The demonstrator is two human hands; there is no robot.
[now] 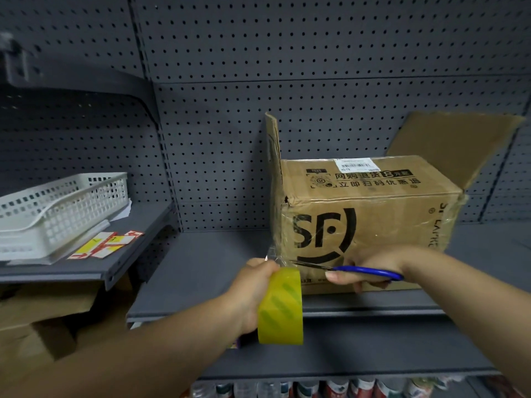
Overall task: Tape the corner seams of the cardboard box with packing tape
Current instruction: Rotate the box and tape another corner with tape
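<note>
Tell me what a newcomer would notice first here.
The yellow tape roll, gripped in the left hand low in the centre, catches the eye first. Just above it, blue-handled scissors in the right hand meet a clear strip stretched to the front left corner of the cardboard box, flaps up on the grey shelf. A white basket sits far left.

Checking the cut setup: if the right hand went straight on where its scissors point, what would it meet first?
Probably the clear tape strip stretched from the tape roll to the box corner; the scissors tips look nearly on it. Beyond that, the left hand.
</note>
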